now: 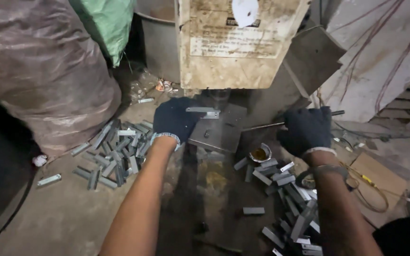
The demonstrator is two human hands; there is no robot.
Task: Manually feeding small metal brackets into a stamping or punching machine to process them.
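Observation:
My left hand (174, 119), in a dark glove, holds a small flat metal strip (203, 110) over the steel bed plate (217, 135) of a press machine (236, 42). The strip lies just under the machine's ram. Gloved too, my right hand (305, 130) is closed around a thin metal rod (266, 126) that points left toward the plate. A pile of similar grey metal strips (117, 151) lies left of my left forearm. Another pile of strips (290, 199) lies below my right hand.
A large brown plastic-wrapped sack (43, 66) stands at the left, with a green sack (105, 23) behind it. A small round tin with yellowish grease (260, 154) sits by the plate. Cardboard (380, 178) and loose wire (371, 189) lie at the right. A lone strip (49, 179) rests far left.

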